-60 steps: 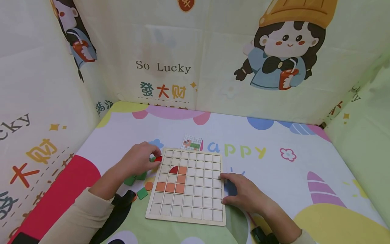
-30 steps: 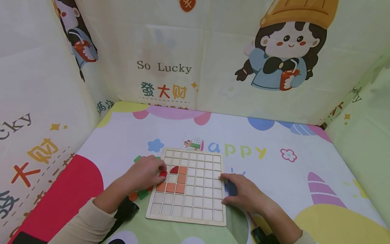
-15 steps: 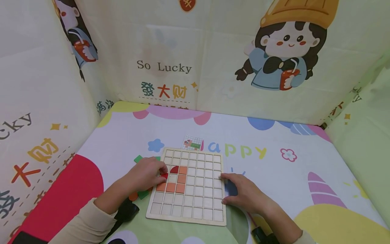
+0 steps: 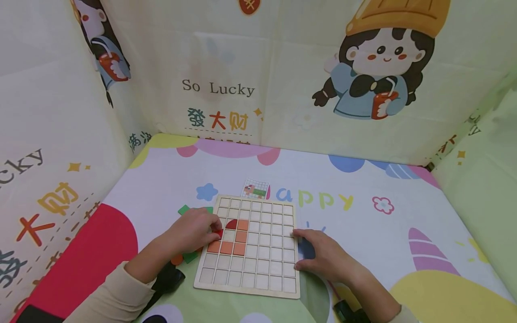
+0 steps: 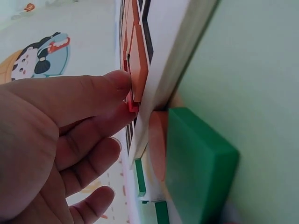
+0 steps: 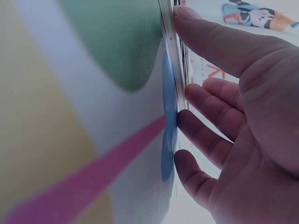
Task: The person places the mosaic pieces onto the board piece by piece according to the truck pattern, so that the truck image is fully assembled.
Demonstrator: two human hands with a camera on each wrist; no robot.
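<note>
A wooden grid board (image 4: 246, 291) lies on the patterned tabletop. Several orange square tiles (image 4: 226, 248) and a dark red quarter-round tile (image 4: 231, 224) sit in its cells. Over the left column, my left hand (image 4: 194, 231) pinches a small red tile (image 5: 132, 103) between thumb and index finger, just beyond an orange tile at the near end in the left wrist view. The fingers cover much of this red tile. Against the board's right edge rest the thumb and fingertips of my right hand (image 4: 325, 251), fingers gently bent and spread.
Left of the board lie loose green tiles (image 4: 190, 257) and round orange pieces (image 4: 176, 259), partly hidden by the left hand. A small picture card (image 4: 256, 188) lies behind the board. Printed cloth walls (image 4: 282, 112) enclose the table's back and sides.
My left hand has brought the red tile from beside the board's upper left edge toward the near side and onto the left column, then nearly stopped. The right hand stays at the board's edge.
</note>
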